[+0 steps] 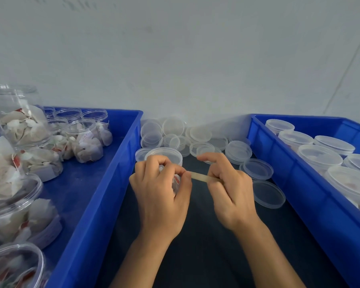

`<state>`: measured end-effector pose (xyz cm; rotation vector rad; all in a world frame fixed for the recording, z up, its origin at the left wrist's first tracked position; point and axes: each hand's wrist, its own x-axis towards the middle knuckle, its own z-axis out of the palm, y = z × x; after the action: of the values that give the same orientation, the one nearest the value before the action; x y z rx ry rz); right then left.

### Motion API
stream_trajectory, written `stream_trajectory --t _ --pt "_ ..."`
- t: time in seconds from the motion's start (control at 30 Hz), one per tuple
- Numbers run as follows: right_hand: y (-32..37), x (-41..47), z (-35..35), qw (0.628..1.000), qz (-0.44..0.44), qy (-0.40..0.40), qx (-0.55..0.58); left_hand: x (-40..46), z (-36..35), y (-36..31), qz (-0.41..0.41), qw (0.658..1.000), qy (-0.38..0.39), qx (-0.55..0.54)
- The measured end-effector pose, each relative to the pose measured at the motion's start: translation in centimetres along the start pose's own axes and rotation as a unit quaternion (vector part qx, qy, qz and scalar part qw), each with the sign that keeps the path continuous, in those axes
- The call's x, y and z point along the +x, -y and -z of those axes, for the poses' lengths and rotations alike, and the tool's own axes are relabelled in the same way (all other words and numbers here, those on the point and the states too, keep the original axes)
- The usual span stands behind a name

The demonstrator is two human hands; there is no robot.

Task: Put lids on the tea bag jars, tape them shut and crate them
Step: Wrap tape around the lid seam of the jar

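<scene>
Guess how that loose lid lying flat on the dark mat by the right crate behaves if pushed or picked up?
The lid is probably very light: thin clear plastic, shallow. It would likely slide rather than roll, since it lies flat on the mat. Its smooth, low rim may be slippery to pinch, so expect to need an edge grip. Likely slightly flexible, not brittle.

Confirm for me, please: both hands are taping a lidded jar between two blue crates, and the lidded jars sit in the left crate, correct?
Not quite. The head view shows the lidded jars in the right crate; the left crate holds open jars. The rest stands: the left hand grips the jar, the right hand pulls the tape.
</scene>
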<state>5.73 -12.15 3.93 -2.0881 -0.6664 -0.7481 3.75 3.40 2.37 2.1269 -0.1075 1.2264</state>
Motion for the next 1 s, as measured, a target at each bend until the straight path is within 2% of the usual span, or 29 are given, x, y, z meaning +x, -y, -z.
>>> stream_trajectory --t 0.37,0.57,0.77,0.9,1.0 --pt "-0.3 -0.2 -0.6 0.997 0.010 -0.032 0.074 0.2 0.1 -0.2 0.023 0.999 0.016 -0.019" --pt "0.2 -0.2 -0.7 0.994 -0.017 -0.037 0.100 0.0 0.1 -0.2 0.028 0.999 0.027 -0.026" --pt "0.6 -0.1 -0.7 0.983 -0.031 -0.057 0.172 -0.1 0.1 0.1 0.074 0.995 0.028 -0.064" --pt "0.9 -0.1 -0.7 0.979 -0.027 -0.061 0.192 -0.1 0.5 -0.3 0.098 0.988 -0.003 -0.119" --pt "1.2 -0.1 -0.8 0.981 -0.021 -0.058 0.183 -0.1 0.4 -0.6 0.092 0.992 0.016 -0.089"
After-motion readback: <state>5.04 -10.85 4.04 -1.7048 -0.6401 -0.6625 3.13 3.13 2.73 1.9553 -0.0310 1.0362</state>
